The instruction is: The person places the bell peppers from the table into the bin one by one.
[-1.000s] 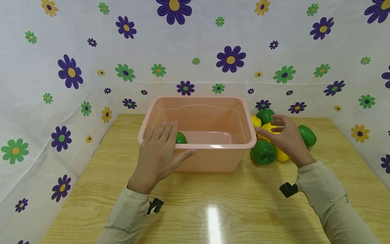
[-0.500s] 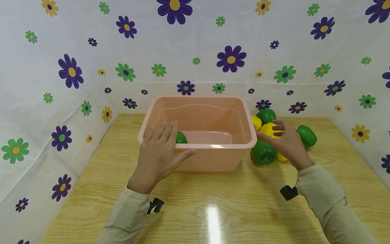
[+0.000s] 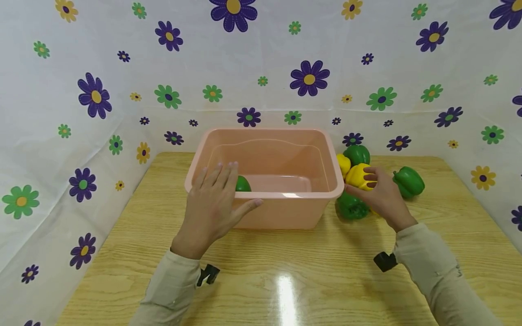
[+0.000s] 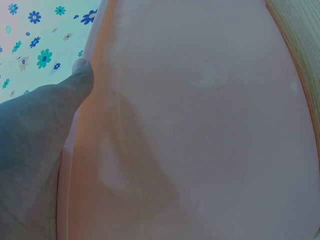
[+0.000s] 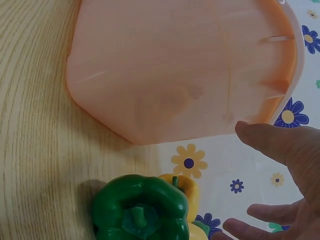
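My left hand [image 3: 212, 203] rests on the front rim of a pink plastic tub [image 3: 281, 213], fingers straight and reaching over the edge. Inside the tub, partly behind that hand, lies a green bell pepper [image 3: 243, 184]. My right hand [image 3: 381, 194] is held over the pile of peppers by the tub's right side, thumb and fingers spread apart with nothing between them. Around it are a yellow bell pepper [image 3: 359, 175] and a green one [image 5: 140, 207] in front, seen stem-on in the right wrist view. Another yellow pepper under the hand is mostly hidden.
Behind the pile sit a green pepper [image 3: 357, 155] and a small yellow one [image 3: 343, 164] against the tub. A separate green pepper [image 3: 409, 182] lies to the right. A flower-print cloth [image 3: 261, 54] borders the wooden table [image 3: 261, 276] at the back and sides.
My right hand has drawn slightly down, toward me, uncovering more of the yellow pepper and the green pepper on the right. The left hand and the tub have stayed put.
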`<state>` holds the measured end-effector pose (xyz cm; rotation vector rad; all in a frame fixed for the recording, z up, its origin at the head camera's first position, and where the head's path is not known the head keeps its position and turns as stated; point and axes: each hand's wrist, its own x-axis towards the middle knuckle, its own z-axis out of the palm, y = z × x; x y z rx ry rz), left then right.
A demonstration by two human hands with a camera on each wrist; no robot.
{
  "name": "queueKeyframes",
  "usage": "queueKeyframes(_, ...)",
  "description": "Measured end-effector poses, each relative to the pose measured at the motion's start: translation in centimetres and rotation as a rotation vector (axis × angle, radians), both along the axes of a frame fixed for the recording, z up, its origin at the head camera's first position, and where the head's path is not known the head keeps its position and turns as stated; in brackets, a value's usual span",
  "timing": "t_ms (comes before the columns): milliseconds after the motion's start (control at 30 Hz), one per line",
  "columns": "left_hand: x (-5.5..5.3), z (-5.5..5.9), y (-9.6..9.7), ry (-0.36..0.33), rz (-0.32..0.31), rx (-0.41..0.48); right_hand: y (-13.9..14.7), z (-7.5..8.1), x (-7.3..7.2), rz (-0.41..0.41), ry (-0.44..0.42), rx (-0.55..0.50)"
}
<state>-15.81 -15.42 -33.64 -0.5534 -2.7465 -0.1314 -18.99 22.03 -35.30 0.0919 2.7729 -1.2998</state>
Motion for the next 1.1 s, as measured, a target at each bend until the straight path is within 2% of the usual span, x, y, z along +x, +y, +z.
queueKeyframes(333,-0.12,-0.03,0.03,-0.005,0.004,-0.010,0.17,-0.41,-0.19,0.006,-0.057,0.026)
queueKeyframes(1100,-0.04,-0.08,0.06,0.013,0.005,-0.018,-0.28,-0.89,-0.22,0.029,-0.098,0.076)
